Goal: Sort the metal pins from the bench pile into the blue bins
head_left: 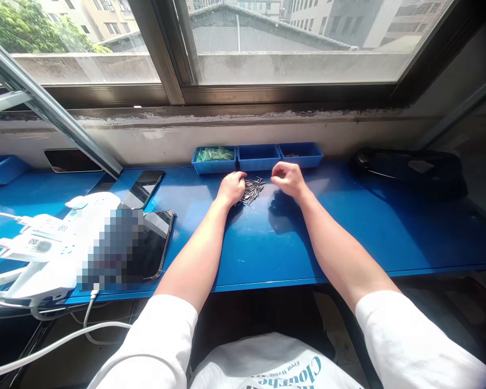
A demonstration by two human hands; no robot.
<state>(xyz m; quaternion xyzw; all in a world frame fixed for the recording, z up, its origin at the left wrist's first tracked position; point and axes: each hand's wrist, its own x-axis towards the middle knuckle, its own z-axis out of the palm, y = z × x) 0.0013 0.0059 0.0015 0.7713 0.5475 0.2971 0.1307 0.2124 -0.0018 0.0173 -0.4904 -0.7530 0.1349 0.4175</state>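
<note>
A small pile of dark, thin metal pieces (252, 191) lies on the blue tabletop (267, 259). My left hand (231, 188) rests at the pile's left edge, its fingers curled together; what they hold, if anything, is too small to name. To the right of the pile, my right hand (288, 178) is raised a little above the table, thumb and fingertips pinched. Behind the hands stand three joined blue bins: the left one (214, 168) holds green-and-clear packets, the middle one (258, 163) shows no contents, and the right one (312, 160) has a few small dark pieces.
On the left are a white power strip (93, 216) with plugs and cables, a phone (146, 186), and a larger black device (156, 243) partly blurred out. A dark bag (417, 170) sits at the back right. A metal frame bar (71, 121) slants down at the left, before the window.
</note>
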